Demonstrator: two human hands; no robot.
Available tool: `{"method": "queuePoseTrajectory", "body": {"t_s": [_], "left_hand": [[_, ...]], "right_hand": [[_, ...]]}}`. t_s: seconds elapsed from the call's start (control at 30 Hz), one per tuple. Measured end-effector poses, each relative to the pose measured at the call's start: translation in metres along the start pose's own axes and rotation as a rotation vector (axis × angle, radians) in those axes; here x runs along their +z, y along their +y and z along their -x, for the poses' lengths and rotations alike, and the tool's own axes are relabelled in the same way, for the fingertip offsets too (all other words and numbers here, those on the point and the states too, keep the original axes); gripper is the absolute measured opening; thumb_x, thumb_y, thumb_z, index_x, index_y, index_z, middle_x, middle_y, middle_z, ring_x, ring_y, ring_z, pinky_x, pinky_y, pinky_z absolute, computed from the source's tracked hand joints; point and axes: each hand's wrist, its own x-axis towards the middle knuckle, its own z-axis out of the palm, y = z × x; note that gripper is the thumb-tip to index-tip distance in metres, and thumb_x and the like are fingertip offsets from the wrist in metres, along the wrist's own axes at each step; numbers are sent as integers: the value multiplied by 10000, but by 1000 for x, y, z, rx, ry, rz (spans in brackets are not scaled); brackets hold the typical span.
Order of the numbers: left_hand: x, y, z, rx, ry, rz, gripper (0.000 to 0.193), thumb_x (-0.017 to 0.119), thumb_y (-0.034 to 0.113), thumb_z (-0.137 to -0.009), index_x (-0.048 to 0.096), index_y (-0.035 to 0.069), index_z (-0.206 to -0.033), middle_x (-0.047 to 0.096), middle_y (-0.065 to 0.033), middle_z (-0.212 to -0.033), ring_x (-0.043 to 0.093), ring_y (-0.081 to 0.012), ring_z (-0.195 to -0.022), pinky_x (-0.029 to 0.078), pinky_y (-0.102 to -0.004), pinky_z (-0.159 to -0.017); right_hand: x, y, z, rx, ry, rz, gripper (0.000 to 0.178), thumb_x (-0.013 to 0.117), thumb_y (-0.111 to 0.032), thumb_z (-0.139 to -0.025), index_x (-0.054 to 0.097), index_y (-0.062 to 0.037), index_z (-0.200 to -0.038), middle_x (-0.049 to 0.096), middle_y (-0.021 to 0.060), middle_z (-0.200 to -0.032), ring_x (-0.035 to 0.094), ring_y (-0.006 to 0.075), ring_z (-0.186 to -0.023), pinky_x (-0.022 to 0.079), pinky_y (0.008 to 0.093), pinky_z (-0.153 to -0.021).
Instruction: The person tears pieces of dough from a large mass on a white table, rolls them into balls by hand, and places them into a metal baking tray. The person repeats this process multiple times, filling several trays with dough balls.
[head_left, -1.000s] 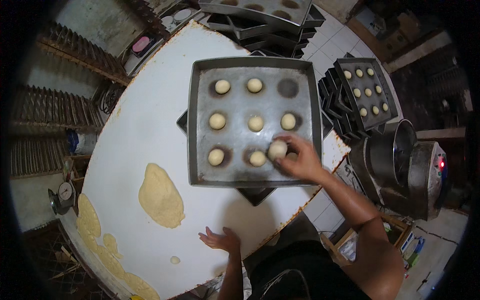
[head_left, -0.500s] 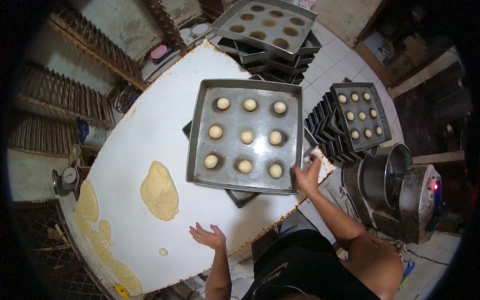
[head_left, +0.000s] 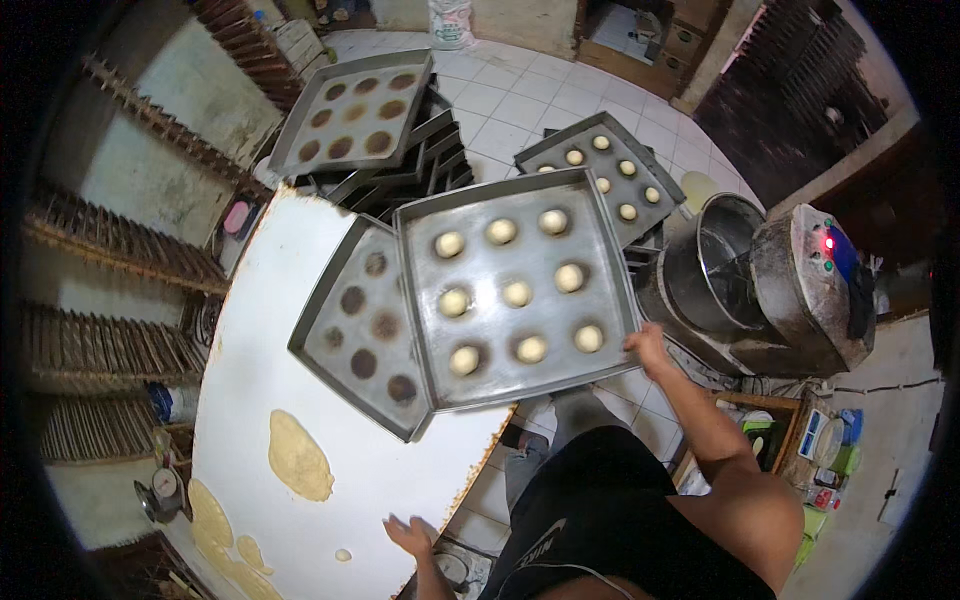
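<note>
A square metal baking tray point(head_left: 485, 330) carries several round dough balls point(head_left: 517, 293) in rows. My right hand point(head_left: 653, 350) grips its near right corner. The tray sits partly over an empty baking tray point(head_left: 335, 300) with dark round marks and reaches past the table's right edge. Fingers spread, my left hand point(head_left: 408, 537) is held by the table's near edge with nothing in it. Closest to that hand is a small dough piece point(head_left: 343, 555). Farther left on the white table point(head_left: 250, 370) lies a large lump of dough point(head_left: 298, 458).
Flattened dough pieces point(head_left: 210, 515) line the table's left side. A stack of baking trays point(head_left: 350, 125) stands beyond the far end. To the right are another tray with dough balls point(head_left: 630, 190) and a mixer point(head_left: 800, 290) with a steel bowl. A scale point(head_left: 163, 485) stands at left.
The tray of dough balls has shifted right in my right hand's grip, uncovering much of the empty tray beneath. My view has turned to the right. My left hand stays open.
</note>
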Motion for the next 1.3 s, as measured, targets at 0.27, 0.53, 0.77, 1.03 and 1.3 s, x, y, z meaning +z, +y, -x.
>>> {"method": "queuePoseTrajectory", "body": {"t_s": [0.27, 0.53, 0.77, 1.03, 1.3], "left_hand": [[109, 145, 89, 39, -229, 40, 213, 733, 87, -973, 698, -55, -1129, 677, -157, -1023, 642, -265, -927, 537, -416, -836], [400, 507, 20, 572, -748, 228, 146, 707, 66, -1061, 695, -38, -1163, 732, -107, -1107, 683, -188, -1037, 546, -347, -967], [638, 590, -78, -310, -833, 229, 862, 765, 544, -961, 491, 62, -1621, 543, -116, -1576, 553, -361, -1343, 431, -530, -1122], [682, 513, -77, -428, -1035, 504, 382, 730, 404, -913, 705, 183, -1224, 696, 35, -1207, 598, -178, -1143, 424, -409, -955], [672, 559, -63, -152, -999, 228, 583, 628, 474, -990, 710, 19, -1346, 702, -104, -1327, 602, -233, -1204, 460, -391, -1042]], "right_hand": [[-169, -28, -238, -76, 159, 129, 257, 637, -42, -721, 752, 28, -940, 699, 91, -789, 651, 209, -718, 483, 358, -640], [-151, 29, -409, 68, 90, 75, 317, 747, -145, -808, 787, 20, -1075, 759, 109, -907, 706, 272, -846, 556, 431, -816], [-133, 60, -361, 121, 60, -157, 568, 782, -291, -880, 681, 12, -1349, 724, 134, -1265, 669, 273, -1155, 506, 440, -1050], [-133, 87, -353, 267, 206, -416, 254, 693, -207, -805, 680, -54, -1007, 633, 43, -946, 608, 217, -855, 497, 404, -778], [-171, 128, -393, 97, 128, -432, 321, 665, -353, -1003, 743, -51, -1083, 676, 35, -1004, 638, 203, -969, 527, 392, -881]]}}
